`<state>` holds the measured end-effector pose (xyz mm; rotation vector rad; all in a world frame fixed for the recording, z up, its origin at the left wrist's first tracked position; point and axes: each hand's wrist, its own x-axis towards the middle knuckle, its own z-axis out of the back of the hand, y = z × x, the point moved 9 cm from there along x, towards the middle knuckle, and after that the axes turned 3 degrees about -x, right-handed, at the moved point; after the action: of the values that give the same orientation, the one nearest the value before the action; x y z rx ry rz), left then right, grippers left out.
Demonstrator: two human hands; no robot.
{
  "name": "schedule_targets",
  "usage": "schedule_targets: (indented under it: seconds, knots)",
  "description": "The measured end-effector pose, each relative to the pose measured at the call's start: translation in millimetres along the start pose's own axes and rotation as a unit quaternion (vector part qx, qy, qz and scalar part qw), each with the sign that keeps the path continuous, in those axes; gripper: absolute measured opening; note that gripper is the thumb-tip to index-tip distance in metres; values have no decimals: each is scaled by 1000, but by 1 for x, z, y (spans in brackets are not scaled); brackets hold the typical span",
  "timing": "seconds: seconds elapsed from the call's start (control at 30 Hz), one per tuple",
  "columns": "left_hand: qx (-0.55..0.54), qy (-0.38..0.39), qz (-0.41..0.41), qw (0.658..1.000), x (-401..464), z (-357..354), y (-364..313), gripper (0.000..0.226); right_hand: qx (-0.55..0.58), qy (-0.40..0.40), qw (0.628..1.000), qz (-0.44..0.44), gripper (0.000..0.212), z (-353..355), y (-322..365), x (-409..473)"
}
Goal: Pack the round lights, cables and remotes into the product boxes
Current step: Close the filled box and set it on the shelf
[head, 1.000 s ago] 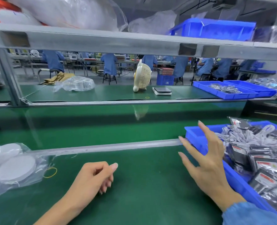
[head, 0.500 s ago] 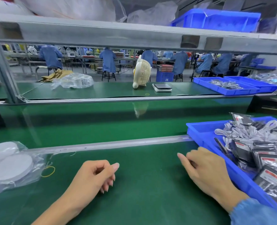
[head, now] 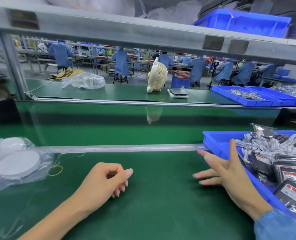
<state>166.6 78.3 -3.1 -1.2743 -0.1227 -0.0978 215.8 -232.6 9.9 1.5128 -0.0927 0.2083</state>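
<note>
Nearest the camera, the left hand (head: 107, 181) rests on the green mat (head: 152, 205), fingers loosely curled under, thumb lying along the top, holding nothing. To its right the right hand (head: 228, 172) lies just beside the near-left wall of the blue bin (head: 218, 141), fingers spread wide and straight, empty, one fingertip raised against the bin's corner; the blur hides whether it touches the rim. Inside that bin, white cables (head: 258, 144) are heaped toward the far end, and dark pouches (head: 286, 172), probably the bagged remotes, crowd the near end. Well to the left of the bin, across the mat, the round lights (head: 17, 165) sit inside a crumpled clear bag (head: 34, 175), with a yellow rubber band (head: 55, 170) on the mat just beside it. No product box shows anywhere, so packing looks not yet begun. The risk: the cables are tangled together, so a quick grab could drag several out or snag a pouch over the rim. Beyond the bin runs the glossy conveyor belt (head: 126, 127), then a far table with a small cream fan (head: 156, 77) and more blue trays (head: 258, 97).
</note>
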Motion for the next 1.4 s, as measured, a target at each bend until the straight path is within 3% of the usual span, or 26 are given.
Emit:
schedule_targets:
  seconds: [0.03, 0.1, 0.13, 0.23, 0.37, 0.53, 0.6, 0.73, 0.83, 0.9, 0.97, 1.0, 1.03, 1.1, 1.17, 1.23, 1.3, 1.37, 1.4]
  knots:
    - [2, -2, 0, 1000, 0, 0, 0, 41, 3, 4, 1000, -20, 103, 0, -2, -1]
    - [6, -4, 0, 1000, 0, 1, 0, 41, -56, -5, 998, -41, 65, 2, -3, 1]
    - [6, -4, 2, 1000, 0, 0, 0, 41, -98, -6, 994, -41, 61, 4, -6, 2]
    - [6, 0, 5, 1000, -1, 0, -2, 41, -207, 10, 977, -49, 66, 1, -5, -2]
    - [23, -11, 2, 1000, -5, -1, -3, 40, -357, 34, 933, 29, 60, -14, 6, -4]
    - [91, -137, -38, 986, -8, 22, -12, 34, -422, 33, 902, 85, 55, -22, 9, -6]
    - [112, -158, -57, 979, -8, 32, -15, 27, -471, -1, 875, 114, 55, -18, 16, -6]
    - [314, -174, -139, 923, -10, 57, -28, 43, -561, -93, 800, 191, 56, -9, 44, -11]
    - [340, -186, -190, 902, -17, 75, -34, 35, -565, -151, 777, 231, 49, -1, 52, -12]
    - [384, -180, -270, 865, -22, 72, -44, 35, -532, -198, 763, 310, 40, 0, 63, -19]
    - [383, -172, -355, 835, -31, 64, -54, 47, -513, -204, 745, 375, 30, -6, 72, -25]
    - [342, -181, -356, 851, -32, 68, -55, 66, -506, -196, 741, 396, 28, -8, 74, -25]
    - [257, -195, -331, 887, -31, 76, -53, 88, -491, -183, 749, 405, 33, -10, 75, -24]
    - [-12, -221, -224, 949, -28, 93, -35, 106, -388, -152, 837, 355, 63, -1, 69, -18]
    - [-263, -213, -139, 931, -21, 96, -13, 83, -202, -119, 947, 221, 103, 8, 50, -9]
    - [-348, -196, -67, 914, -13, 95, -1, 56, -55, -94, 990, 89, 111, 6, 25, -1]
    - [-289, -182, -18, 940, -10, 95, 10, 59, -1, -83, 997, 6, 105, 4, 10, 3]
    - [-67, -191, -39, 979, -9, 102, 8, 68, -86, -87, 992, -23, 87, 7, 4, 2]
    - [51, -193, -91, 976, -9, 101, -3, 65, -170, -88, 981, -18, 75, 9, 5, 2]
